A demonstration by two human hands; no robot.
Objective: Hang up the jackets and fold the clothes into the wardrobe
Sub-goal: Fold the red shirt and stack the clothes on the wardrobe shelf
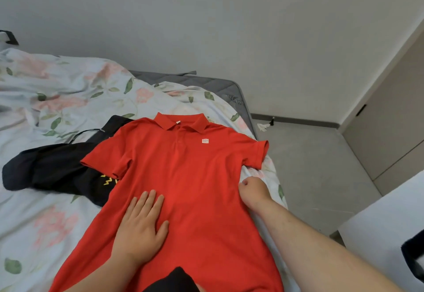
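My left hand (140, 227) lies flat, fingers straight and close together, pressing on the lower front of the red short-sleeved polo shirt (195, 177). The shirt is spread front-up on the bed, its collar pointing away from me toward the wall. My right hand (252, 188) is at the shirt's right side edge, just below the sleeve, with fingers curled in and pinching the fabric there. A small white label (205, 140) shows on the chest. The shirt rests on a rumpled white bedsheet with pink flowers and green leaves (68, 89). Its left sleeve overlaps a black garment with a yellow zigzag print (50, 170) lying beside it. A grey quilted mattress (229, 87) shows bare at the bed's far corner.
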